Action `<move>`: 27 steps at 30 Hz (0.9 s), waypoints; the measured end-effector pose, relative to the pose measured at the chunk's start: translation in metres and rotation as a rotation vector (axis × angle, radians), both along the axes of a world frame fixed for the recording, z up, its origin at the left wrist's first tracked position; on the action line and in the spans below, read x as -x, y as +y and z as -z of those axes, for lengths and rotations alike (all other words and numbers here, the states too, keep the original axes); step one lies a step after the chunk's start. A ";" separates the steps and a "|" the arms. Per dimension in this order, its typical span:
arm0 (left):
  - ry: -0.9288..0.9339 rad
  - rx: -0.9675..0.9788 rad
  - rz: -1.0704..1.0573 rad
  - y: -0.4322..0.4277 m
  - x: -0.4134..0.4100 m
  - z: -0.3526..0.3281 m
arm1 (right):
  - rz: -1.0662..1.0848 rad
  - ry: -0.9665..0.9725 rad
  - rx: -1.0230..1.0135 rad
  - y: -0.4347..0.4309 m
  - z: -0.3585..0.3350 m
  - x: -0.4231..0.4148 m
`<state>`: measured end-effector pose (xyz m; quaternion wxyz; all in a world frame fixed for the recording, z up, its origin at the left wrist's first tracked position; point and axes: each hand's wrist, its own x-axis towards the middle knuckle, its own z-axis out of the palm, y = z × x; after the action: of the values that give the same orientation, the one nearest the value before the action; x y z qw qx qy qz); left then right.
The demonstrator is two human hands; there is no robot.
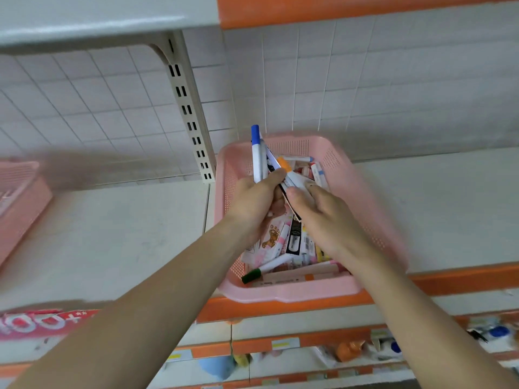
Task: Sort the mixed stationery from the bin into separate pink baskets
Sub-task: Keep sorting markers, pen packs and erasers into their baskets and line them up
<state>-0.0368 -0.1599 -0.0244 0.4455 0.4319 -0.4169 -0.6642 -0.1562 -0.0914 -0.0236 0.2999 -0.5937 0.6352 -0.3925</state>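
Shop shelf [112, 234], white with orange edging, carries the pink bin [280, 297] at 6 o'clock, with mixed stationery inside. Above it the left hand [254, 197] grips a marker bundle [257, 158]. The right hand [317, 203] touches the bundle, grip indeterminate. Advise confirming like items before transfer to the pink basket [19, 203] at 9 o'clock.

Hands [283, 197] w/ pens [259, 158] over bin [362, 197]

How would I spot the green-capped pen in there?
Find the pink basket on the white shelf with the orange edge. In its near left corner lies a white marker. It alone has a dark green cap, unlike the blue-capped marker and orange-capped marker held up above it.
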 end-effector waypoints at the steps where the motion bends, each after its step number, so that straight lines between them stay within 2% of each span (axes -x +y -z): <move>1: 0.000 0.005 -0.013 0.000 0.001 0.001 | 0.029 -0.022 -0.013 0.000 0.000 0.000; 5: -0.013 0.035 -0.042 0.000 0.002 0.005 | 0.100 -0.142 -0.055 -0.005 0.000 0.001; 9: 0.036 0.032 -0.031 0.000 -0.009 0.003 | 0.221 -0.164 0.054 -0.010 -0.002 0.001; 11: 0.073 0.035 -0.006 -0.001 -0.025 -0.001 | 0.229 -0.238 0.044 -0.010 -0.004 -0.006; 14: 0.096 0.045 -0.006 -0.002 -0.063 -0.009 | 0.171 -0.233 0.031 -0.011 -0.009 -0.032; 19: 0.098 0.064 -0.063 0.011 -0.154 -0.021 | 0.069 -0.242 0.128 -0.003 -0.027 -0.119; 22: 0.100 0.083 -0.126 0.027 -0.222 -0.026 | 0.001 -0.278 0.220 0.006 -0.033 -0.192; 27: 0.086 0.112 -0.215 0.059 -0.350 -0.030 | -0.106 -0.287 0.254 0.022 -0.033 -0.315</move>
<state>0.3134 -0.1011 0.0059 0.5550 0.4199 -0.3850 -0.6062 0.1591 -0.0696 0.0095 0.3301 -0.5973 0.4992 -0.5339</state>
